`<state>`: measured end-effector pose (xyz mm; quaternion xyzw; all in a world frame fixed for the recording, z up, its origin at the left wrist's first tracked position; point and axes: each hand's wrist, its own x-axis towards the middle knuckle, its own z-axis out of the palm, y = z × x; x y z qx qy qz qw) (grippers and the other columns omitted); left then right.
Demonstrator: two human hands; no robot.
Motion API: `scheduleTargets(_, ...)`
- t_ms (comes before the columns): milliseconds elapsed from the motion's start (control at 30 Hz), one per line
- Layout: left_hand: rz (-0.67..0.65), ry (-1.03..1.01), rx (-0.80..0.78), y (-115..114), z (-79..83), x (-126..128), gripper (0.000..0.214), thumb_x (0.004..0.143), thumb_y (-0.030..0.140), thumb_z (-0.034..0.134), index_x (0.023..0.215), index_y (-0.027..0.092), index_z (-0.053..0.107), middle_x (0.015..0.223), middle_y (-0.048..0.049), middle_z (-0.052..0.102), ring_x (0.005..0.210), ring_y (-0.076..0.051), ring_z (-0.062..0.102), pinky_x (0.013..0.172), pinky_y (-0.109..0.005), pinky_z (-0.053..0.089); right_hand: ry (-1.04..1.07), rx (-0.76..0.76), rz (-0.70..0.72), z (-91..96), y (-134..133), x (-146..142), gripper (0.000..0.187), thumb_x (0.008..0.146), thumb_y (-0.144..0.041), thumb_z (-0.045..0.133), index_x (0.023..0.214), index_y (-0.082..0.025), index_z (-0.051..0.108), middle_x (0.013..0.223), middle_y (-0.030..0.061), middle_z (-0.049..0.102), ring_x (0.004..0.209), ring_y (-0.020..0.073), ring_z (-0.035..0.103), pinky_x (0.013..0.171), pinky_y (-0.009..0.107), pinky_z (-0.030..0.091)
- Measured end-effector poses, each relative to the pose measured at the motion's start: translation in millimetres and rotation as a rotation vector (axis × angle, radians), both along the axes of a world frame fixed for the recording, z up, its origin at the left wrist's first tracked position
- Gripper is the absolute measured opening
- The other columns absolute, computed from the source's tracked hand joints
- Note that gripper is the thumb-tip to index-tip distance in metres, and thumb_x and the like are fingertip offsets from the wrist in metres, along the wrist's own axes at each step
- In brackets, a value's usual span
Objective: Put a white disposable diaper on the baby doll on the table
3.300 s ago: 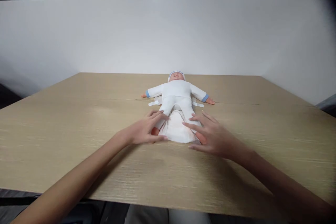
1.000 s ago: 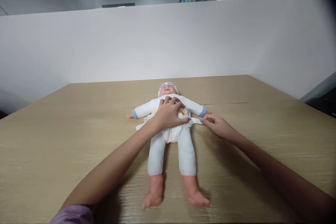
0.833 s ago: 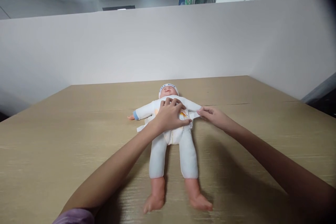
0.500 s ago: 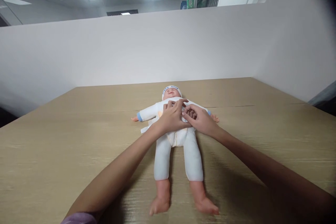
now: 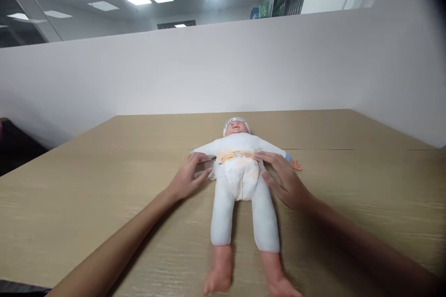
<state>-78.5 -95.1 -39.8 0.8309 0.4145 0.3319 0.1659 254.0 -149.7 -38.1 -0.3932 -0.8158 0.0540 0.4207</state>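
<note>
A baby doll point(image 5: 240, 141) in a white suit with blue cuffs lies on its back, head away from me and feet towards me. Around its hips sits a white diaper point(image 5: 242, 178) with a coloured waistband across the belly. At the diaper's left side, my left hand point(image 5: 188, 176) has its thumb and fingers on the loose side wing, which sticks out from the hip. My right hand point(image 5: 287, 181) touches the waistband's right end with its fingertips. Its thumb is apart from the fingers, low against the doll's side.
The doll lies on a wide wooden table point(image 5: 104, 213). A pale partition wall point(image 5: 223, 69) stands behind the table and continues along the right. A dark object point(image 5: 17, 148) is beyond the left edge.
Both hands have come apart from above the doll's belly, left hand to the left hip and right hand to the right. The coloured waistband now shows. The view has shifted slightly.
</note>
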Motion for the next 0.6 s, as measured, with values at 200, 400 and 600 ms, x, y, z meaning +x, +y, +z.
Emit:
scheduleTargets(200,0.196,0.241,-0.011,1.9,-9.4,-10.7,0.023,0.098,0.044,0.056,0.098,0.021,0.057,0.101,-0.0091,0.068,0.099,-0.029,0.061,0.088,-0.043,0.048,0.031,0.052,-0.075,36.2,8.8,-46.7,0.009,0.103,-0.033,0.057,0.108,-0.026,0.058,0.104,0.0073,0.066,0.097,0.0268,0.063,0.087,0.042,0.051)
scheduleTargets(400,0.215,0.189,-0.142,-0.4,-6.2,-9.6,0.027,0.089,0.045,0.064,0.079,0.023,0.052,0.083,-0.0049,0.064,0.085,-0.027,0.059,0.077,-0.037,0.044,-0.223,-0.144,-0.145,65.1,31.5,-91.1,0.032,0.093,-0.045,0.067,0.081,-0.026,0.045,0.081,-0.0006,0.061,0.074,0.0207,0.056,0.066,0.035,0.039)
scheduleTargets(600,0.236,-0.091,-0.415,1.7,1.3,-9.5,0.031,0.086,0.047,0.058,0.069,0.022,0.049,0.072,-0.0008,0.057,0.07,-0.021,0.053,0.066,-0.032,0.037,-0.405,-0.316,-0.278,73.2,42.3,-104.6,0.041,0.086,-0.046,0.069,0.071,-0.025,0.038,0.073,0.0,0.062,0.066,0.0189,0.051,0.058,0.034,0.029)
